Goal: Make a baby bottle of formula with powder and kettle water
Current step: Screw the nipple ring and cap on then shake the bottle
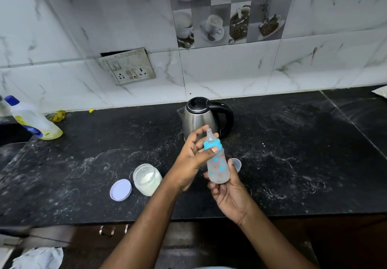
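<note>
Black stone counter, dusted with pale smears, marble-look tiles on the wall behind, and a socket plate hanging a little loose up there. Centre stage: the bottle, up off the counter, in front of the kettle and tipped slightly, teat leaning up and to the left. Both hands are on it. The right hand cups the base from below, fingers curled round the bottom. The left hand comes in from the side at the top, thumb pressed on the blue collar, other fingers reaching behind the teat, so it is clamped on the collar. The bottle's body is clear plastic with blue and red prints; whether there is anything inside, I cannot tell.

The kettle stands at the back by the wall, steel body, black lid down, handle to the right. Left of the hands, the jar sits open with white powder in it, and its lid lies flat just beside it. A small clear cup peeks out just right of the bottle, on the counter. Far left, a detergent bottle with a blue cap.
</note>
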Demonstrator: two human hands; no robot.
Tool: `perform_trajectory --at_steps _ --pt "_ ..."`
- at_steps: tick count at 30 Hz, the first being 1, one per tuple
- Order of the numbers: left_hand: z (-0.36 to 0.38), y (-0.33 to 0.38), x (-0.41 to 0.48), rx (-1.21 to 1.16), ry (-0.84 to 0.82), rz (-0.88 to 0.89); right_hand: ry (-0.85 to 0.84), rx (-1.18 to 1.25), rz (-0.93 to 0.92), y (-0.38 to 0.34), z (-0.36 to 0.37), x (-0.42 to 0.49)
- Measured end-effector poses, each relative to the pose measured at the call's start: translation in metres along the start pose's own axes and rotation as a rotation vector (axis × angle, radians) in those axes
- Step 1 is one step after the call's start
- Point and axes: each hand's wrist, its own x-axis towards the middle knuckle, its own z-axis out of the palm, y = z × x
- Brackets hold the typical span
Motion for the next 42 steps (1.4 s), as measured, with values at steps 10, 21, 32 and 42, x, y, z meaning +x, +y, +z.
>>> perform_trajectory --at_steps 10,21,32,42 --pt "0.017 -0.005 0.004 0.050 0.136 -0.035 0.068 -0.114 -0.093 -0.004 0.004 0.007" --pt "0.032 -0.010 0.003 0.005 0.270 -0.003 0.186 -0.289 -0.426 0.011 0.013 0.008" --pt "0.036 -0.006 0.002 0.141 0.178 0.047 0.056 -0.049 0.092 -0.007 0.015 0.006" --pt "0.029 -0.014 0.004 0.339 0.161 0.012 0.173 0.016 0.061 0.001 0.023 0.013"
